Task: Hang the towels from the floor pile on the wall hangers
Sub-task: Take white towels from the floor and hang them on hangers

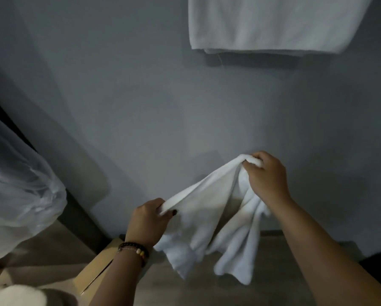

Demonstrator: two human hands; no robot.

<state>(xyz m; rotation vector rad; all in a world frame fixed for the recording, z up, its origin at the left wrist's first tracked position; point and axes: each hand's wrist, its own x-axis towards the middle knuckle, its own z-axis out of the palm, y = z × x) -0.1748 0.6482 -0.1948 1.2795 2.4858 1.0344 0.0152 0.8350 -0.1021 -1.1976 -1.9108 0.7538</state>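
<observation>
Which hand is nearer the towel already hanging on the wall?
Right. The right hand is below the hanging towel; the left hand is lower and further left.

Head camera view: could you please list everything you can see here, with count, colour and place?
held towel: one, white, stretched between both hands in front of the wall, lower end dangling above the floor
hung towel: one, white, folded, hanging on the wall at top right
wall: one, grey, fills the background
sheer curtain: one, pale and see-through, at left
floor: wood-toned, along the bottom
white fabric: one patch, bottom left corner, too cut off to identify
bead bracelet: dark with a few pale beads, on the left wrist
left hand: grips the towel's lower edge
right hand: grips the towel's upper edge
</observation>
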